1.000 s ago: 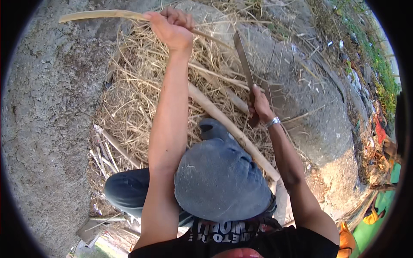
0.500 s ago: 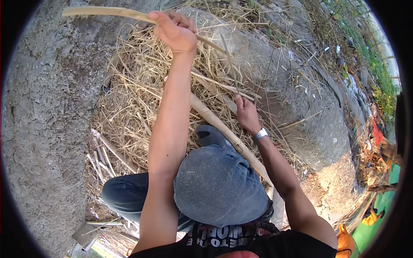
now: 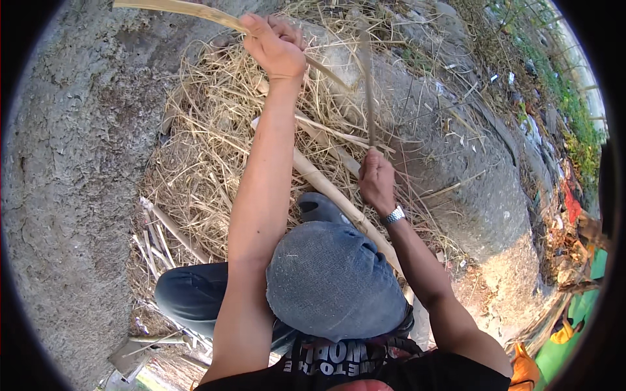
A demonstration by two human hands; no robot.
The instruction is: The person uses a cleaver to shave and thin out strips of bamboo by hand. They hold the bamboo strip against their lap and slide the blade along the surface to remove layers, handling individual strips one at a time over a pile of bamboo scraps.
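Observation:
My left hand [image 3: 277, 49], raised at the top, is closed around a pale split bamboo strip [image 3: 182, 10]. The strip's wide end points up to the left and its narrower end slants down to the right beyond my fist. My right hand [image 3: 378, 182], lower and to the right, grips a long thin-bladed knife [image 3: 368, 85], its handle hidden in my fist. The blade points upward, slightly blurred, apart from the strip. Below my hands a bamboo pole [image 3: 329, 189] runs diagonally beside my raised knee, which is covered by blue-grey denim [image 3: 326, 280].
Thin bamboo shavings [image 3: 208, 130] are heaped over the ground between my arms and to the left. A rough grey wall-like surface [image 3: 72, 163] fills the left side. A large rock [image 3: 482, 195] lies to the right, with scattered litter [image 3: 531, 127] and plants farther off.
My left hand has moved slightly right with the bamboo strip. The knife blade has swung from leaning left to nearly upright; my right hand has turned with it and shifted slightly down.

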